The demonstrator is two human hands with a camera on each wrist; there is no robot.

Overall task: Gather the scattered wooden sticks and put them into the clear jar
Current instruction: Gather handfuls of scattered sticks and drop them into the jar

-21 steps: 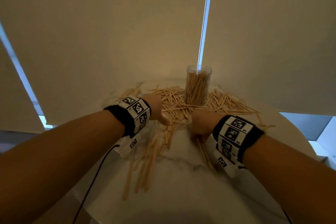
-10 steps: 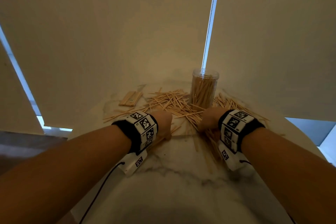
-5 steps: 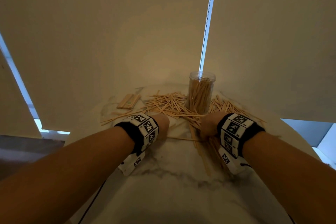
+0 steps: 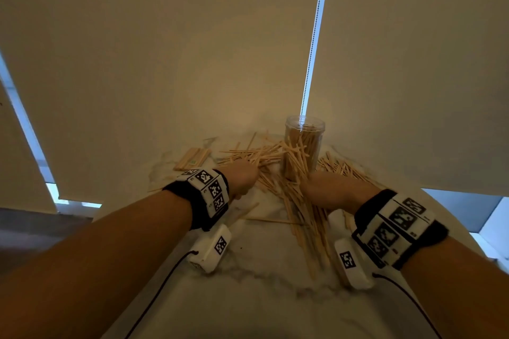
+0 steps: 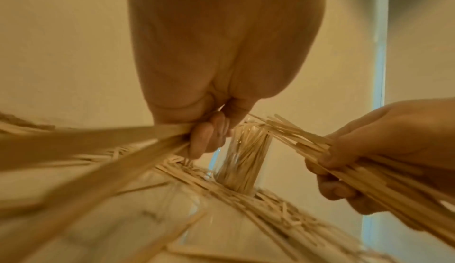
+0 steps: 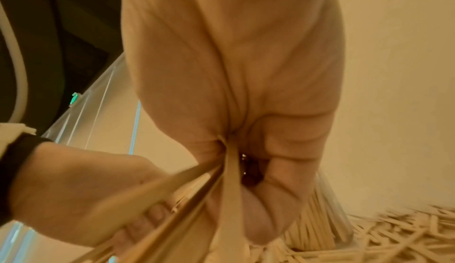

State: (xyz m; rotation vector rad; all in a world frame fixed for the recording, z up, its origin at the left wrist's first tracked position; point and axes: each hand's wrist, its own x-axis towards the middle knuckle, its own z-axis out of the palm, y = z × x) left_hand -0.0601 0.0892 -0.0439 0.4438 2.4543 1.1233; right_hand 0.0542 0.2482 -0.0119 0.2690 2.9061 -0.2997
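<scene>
A clear jar [image 4: 303,146] partly filled with wooden sticks stands upright at the far side of the marble table. Loose sticks [image 4: 248,155] lie scattered around its base. My left hand [image 4: 243,177] is left of the jar, fingers curled round a bundle of sticks [image 5: 103,140]. My right hand [image 4: 322,190] is just in front of the jar, gripping a larger bundle [image 4: 308,217] that trails back toward me. The left wrist view shows the jar [image 5: 242,160] between both hands, and the right hand [image 5: 384,150] clutching its sticks. In the right wrist view, sticks [image 6: 229,179] pass through the closed right fist.
A neat stack of flat wooden sticks [image 4: 192,161] lies at the far left of the table [image 4: 261,297]. More sticks [image 4: 341,168] lie right of the jar. Roller blinds [image 4: 165,49] hang close behind the table, with a bead chain [image 4: 316,30] above the jar.
Both hands have moved forward toward the jar, each dragging its bundle of sticks. The right hand has drawn close to the jar's base, and the long sticks near me have been pulled along.
</scene>
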